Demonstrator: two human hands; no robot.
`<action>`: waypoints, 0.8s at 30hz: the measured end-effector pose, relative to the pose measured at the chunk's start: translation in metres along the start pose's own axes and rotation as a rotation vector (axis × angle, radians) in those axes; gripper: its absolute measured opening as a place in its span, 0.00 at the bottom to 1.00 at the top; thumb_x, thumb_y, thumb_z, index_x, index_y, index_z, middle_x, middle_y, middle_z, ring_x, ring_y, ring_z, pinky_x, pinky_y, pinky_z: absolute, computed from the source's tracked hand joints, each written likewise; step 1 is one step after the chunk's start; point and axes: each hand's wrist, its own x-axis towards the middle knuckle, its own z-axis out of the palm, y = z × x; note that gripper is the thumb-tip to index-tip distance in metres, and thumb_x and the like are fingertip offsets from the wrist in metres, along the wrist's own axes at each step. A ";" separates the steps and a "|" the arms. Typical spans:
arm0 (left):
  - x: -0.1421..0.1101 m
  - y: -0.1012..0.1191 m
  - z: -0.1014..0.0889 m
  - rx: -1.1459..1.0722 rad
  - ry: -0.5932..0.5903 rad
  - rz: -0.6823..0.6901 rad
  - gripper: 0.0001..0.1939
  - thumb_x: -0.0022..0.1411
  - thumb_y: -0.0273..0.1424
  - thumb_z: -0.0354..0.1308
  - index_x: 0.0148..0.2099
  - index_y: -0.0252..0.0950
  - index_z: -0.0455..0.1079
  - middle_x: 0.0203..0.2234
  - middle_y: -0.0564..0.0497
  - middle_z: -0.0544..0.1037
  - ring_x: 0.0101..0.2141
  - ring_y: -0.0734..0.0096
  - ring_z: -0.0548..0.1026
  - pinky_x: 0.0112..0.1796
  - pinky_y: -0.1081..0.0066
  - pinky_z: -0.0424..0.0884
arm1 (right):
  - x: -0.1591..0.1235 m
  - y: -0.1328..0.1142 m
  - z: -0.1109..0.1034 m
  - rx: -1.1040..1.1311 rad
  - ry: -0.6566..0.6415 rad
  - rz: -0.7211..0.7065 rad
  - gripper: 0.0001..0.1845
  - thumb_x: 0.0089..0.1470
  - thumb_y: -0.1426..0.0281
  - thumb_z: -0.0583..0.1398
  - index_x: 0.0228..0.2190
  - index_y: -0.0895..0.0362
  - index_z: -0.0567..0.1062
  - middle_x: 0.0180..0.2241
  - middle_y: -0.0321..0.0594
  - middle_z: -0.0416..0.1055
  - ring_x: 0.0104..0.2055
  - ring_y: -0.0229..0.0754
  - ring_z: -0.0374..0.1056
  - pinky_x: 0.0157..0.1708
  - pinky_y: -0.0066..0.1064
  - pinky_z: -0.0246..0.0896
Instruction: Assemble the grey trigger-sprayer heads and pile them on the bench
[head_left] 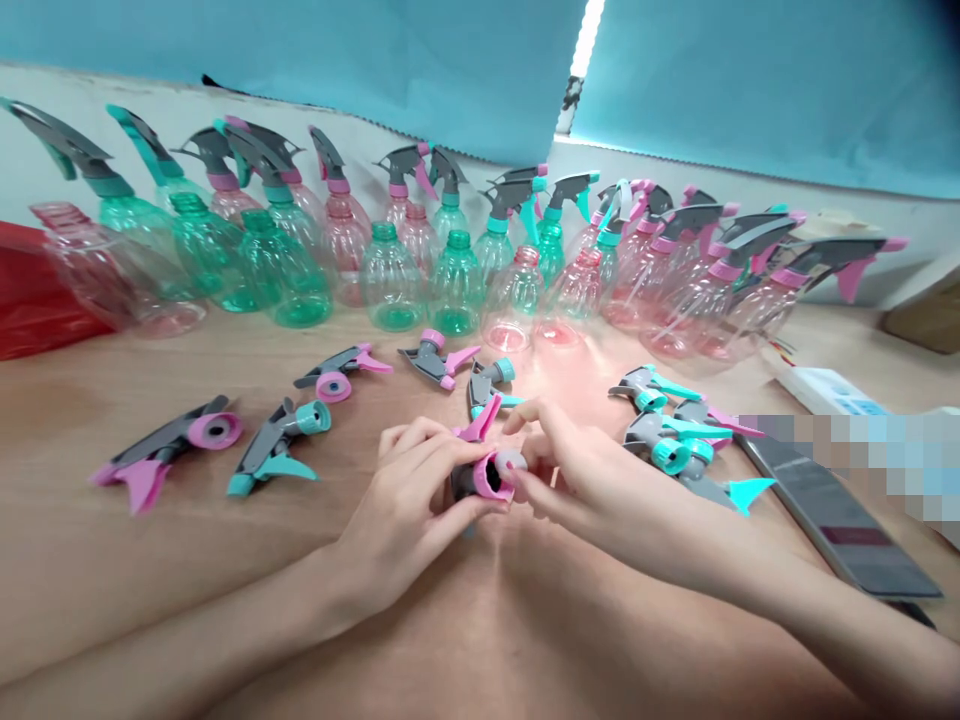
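My left hand (pixel 409 500) grips a grey and pink spray trigger head (pixel 491 476), its pink collar turned up towards the right. Between the fingertips of my right hand (pixel 562 455) is a small whitish round piece (pixel 512 463), held at the mouth of that collar. Whether the piece touches the inside of the collar I cannot tell. Just beyond my hands lies a grey and turquoise trigger head (pixel 489 382). Further left rest a pink-collared one (pixel 176 440) and a turquoise-collared one (pixel 279 445).
Several turquoise trigger heads (pixel 667 432) lie in a cluster to the right, beside a dark flat phone-like slab (pixel 847 520). Along the back stand green bottles (pixel 289 270) and pink bottles (pixel 517 300), many with spray heads fitted. A red bag (pixel 45 290) sits at the far left.
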 end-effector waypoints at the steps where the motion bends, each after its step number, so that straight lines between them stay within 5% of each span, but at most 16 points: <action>1: 0.000 0.000 0.000 0.003 -0.001 -0.003 0.11 0.59 0.32 0.61 0.44 0.40 0.67 0.32 0.56 0.74 0.36 0.69 0.66 0.40 0.67 0.54 | 0.001 0.000 -0.001 0.006 -0.003 0.010 0.04 0.58 0.71 0.51 0.38 0.55 0.61 0.35 0.39 0.71 0.33 0.38 0.68 0.30 0.30 0.61; 9: -0.002 0.000 -0.002 0.007 0.010 -0.013 0.11 0.62 0.30 0.58 0.47 0.41 0.66 0.32 0.56 0.75 0.36 0.69 0.67 0.40 0.67 0.55 | 0.001 -0.004 -0.018 0.102 0.006 0.060 0.07 0.58 0.67 0.56 0.29 0.55 0.69 0.19 0.29 0.67 0.21 0.32 0.66 0.22 0.24 0.58; 15: -0.002 -0.002 -0.002 0.007 0.017 -0.002 0.12 0.62 0.31 0.57 0.48 0.41 0.65 0.32 0.55 0.75 0.36 0.68 0.68 0.40 0.67 0.56 | -0.002 -0.008 -0.022 0.199 -0.071 0.028 0.14 0.61 0.63 0.51 0.31 0.56 0.71 0.27 0.34 0.71 0.26 0.32 0.67 0.28 0.25 0.63; 24: -0.002 0.001 -0.001 0.006 0.034 0.006 0.12 0.62 0.34 0.58 0.48 0.40 0.66 0.32 0.55 0.75 0.36 0.68 0.68 0.40 0.66 0.57 | 0.002 -0.007 -0.017 0.049 0.028 -0.018 0.13 0.59 0.63 0.55 0.25 0.56 0.69 0.20 0.29 0.65 0.21 0.31 0.62 0.22 0.24 0.55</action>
